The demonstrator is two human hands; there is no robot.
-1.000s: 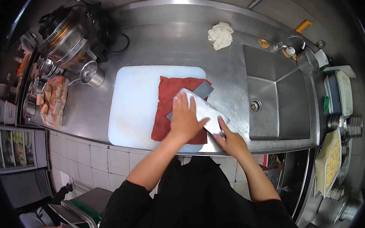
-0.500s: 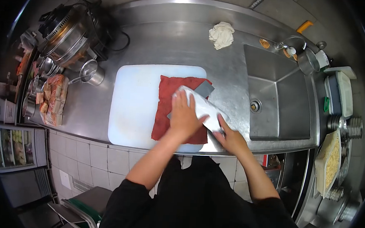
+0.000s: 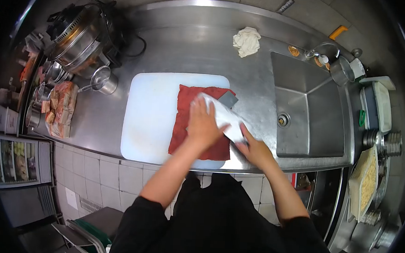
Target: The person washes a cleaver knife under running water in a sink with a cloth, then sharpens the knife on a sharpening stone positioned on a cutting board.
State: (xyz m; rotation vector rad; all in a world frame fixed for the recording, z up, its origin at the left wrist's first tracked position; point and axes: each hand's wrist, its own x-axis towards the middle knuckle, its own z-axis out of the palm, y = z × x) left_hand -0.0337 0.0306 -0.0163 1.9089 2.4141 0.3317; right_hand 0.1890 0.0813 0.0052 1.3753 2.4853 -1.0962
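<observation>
A wide, bright knife blade, seemingly a cleaver, lies slantwise over a grey block like a whetstone. Most of the block is hidden under the blade and hand. My left hand rests on the blade with its fingers laid out flat, slightly smeared by motion. Near the board's right edge, my right hand is closed round the knife's handle end, thumb and forefinger by the blade; the handle itself is hidden. Beneath them a red cloth is spread over the white cutting board.
A steel sink lies to the right, with a crumpled white cloth behind the board. On the left stand a steel pot with a handle, packaged food and a large steel appliance. Stacked trays sit far right.
The blade and both hands have shifted slightly left over the grey block. The whole view has moved a little; the board and cloth stay in place.
</observation>
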